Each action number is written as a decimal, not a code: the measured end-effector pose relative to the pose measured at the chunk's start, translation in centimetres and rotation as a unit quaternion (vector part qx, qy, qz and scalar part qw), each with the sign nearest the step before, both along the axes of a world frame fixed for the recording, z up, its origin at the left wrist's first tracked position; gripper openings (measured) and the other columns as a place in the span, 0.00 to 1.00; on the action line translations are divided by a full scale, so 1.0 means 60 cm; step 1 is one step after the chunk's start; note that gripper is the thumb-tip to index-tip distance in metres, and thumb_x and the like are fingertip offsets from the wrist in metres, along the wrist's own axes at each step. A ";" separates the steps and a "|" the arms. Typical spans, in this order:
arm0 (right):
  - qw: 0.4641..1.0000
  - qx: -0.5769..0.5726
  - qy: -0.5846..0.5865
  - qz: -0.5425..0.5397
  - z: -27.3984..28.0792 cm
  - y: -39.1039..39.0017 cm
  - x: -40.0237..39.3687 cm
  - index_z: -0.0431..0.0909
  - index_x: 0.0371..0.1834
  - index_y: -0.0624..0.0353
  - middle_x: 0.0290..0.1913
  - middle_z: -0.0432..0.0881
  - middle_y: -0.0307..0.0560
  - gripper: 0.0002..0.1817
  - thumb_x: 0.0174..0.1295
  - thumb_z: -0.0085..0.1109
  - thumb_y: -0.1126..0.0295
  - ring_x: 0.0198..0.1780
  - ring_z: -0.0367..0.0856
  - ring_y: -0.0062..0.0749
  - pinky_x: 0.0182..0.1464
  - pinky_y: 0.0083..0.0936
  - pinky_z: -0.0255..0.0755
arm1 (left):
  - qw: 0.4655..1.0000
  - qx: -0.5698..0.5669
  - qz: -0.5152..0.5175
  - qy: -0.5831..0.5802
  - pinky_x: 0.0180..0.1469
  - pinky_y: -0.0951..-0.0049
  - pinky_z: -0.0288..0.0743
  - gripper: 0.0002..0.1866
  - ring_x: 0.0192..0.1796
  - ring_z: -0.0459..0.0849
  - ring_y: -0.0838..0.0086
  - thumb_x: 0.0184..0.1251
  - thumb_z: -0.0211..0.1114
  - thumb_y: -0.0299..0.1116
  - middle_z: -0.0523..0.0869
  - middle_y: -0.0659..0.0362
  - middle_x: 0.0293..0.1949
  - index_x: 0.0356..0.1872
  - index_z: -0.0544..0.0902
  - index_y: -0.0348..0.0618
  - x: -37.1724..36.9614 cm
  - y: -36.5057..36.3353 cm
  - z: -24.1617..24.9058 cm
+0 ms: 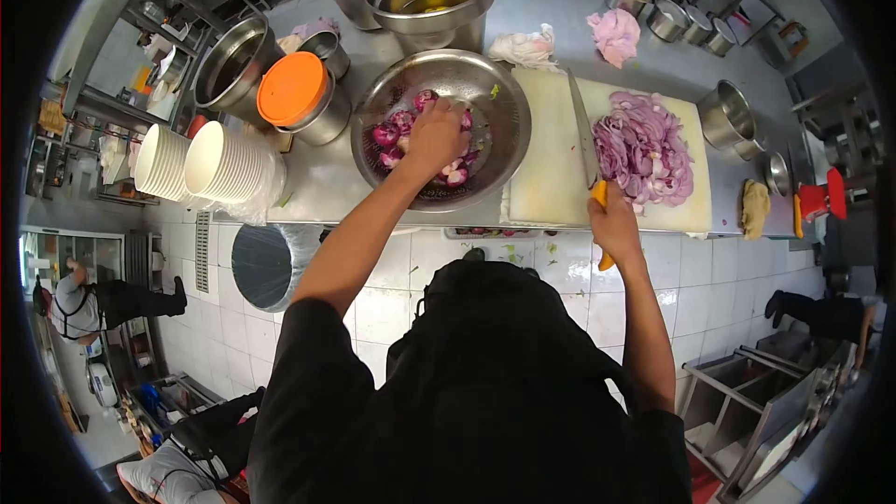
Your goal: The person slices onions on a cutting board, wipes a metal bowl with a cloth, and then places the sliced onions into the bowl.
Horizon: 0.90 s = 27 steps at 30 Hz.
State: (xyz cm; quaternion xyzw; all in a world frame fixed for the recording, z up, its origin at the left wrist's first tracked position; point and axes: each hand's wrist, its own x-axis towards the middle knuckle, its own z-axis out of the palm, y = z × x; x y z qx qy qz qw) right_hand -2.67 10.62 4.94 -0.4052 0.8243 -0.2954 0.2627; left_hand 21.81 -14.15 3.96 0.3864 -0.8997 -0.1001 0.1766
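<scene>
A large steel bowl (509,145) holds several peeled red onions (385,134). My left hand (437,135) reaches down into it, over the onions, its fingertips among them; whether it grips one is hidden. My right hand (616,224) is wrapped round the yellow handle of a long knife (581,121). The blade lies along the white cutting board (546,163), pointing away from me, just left of a heap of sliced red onion (644,149).
Steel pots (431,33) stand behind the bowl. An orange-lidded container (292,89) and stacked white tubs (224,163) are at the left. Right of the board are a steel pan (728,114), a yellowish cloth (754,209) and a red-handled tool (821,201). Other people are at the edges.
</scene>
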 end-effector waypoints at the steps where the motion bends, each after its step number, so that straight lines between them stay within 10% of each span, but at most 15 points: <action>1: 1.000 0.004 -0.003 -0.014 0.003 -0.002 0.007 0.72 0.53 0.66 0.39 0.84 0.74 0.16 0.68 0.55 0.67 0.44 0.83 0.71 0.48 0.55 0.75 | 0.999 -0.022 -0.014 -0.035 0.64 0.53 0.74 0.26 0.58 0.83 0.51 0.56 0.74 0.36 0.86 0.45 0.52 0.58 0.85 0.42 -0.008 -0.018 -0.013; 5: 0.999 0.012 0.009 -0.028 0.002 -0.008 0.029 0.71 0.53 0.66 0.37 0.84 0.74 0.17 0.68 0.56 0.67 0.42 0.83 0.72 0.46 0.57 0.75 | 0.988 0.060 -0.004 -0.142 0.62 0.53 0.76 0.30 0.54 0.86 0.50 0.49 0.75 0.37 0.90 0.45 0.42 0.58 0.84 0.43 -0.038 -0.060 -0.027; 14: 0.996 -0.007 0.080 -0.024 -0.008 0.001 0.046 0.71 0.51 0.66 0.36 0.84 0.74 0.16 0.68 0.56 0.66 0.42 0.83 0.73 0.46 0.60 0.75 | 0.960 0.043 -0.201 0.193 0.63 0.56 0.76 0.23 0.57 0.82 0.51 0.50 0.71 0.24 0.87 0.46 0.49 0.52 0.84 0.37 -0.097 0.111 0.134; 27: 0.997 -0.021 0.079 -0.001 0.037 0.008 0.018 0.71 0.53 0.66 0.35 0.84 0.73 0.17 0.70 0.56 0.64 0.42 0.83 0.73 0.48 0.58 0.75 | 0.944 0.125 -0.124 0.279 0.56 0.60 0.79 0.18 0.54 0.82 0.54 0.57 0.69 0.19 0.80 0.50 0.53 0.51 0.86 0.39 -0.180 0.196 -0.040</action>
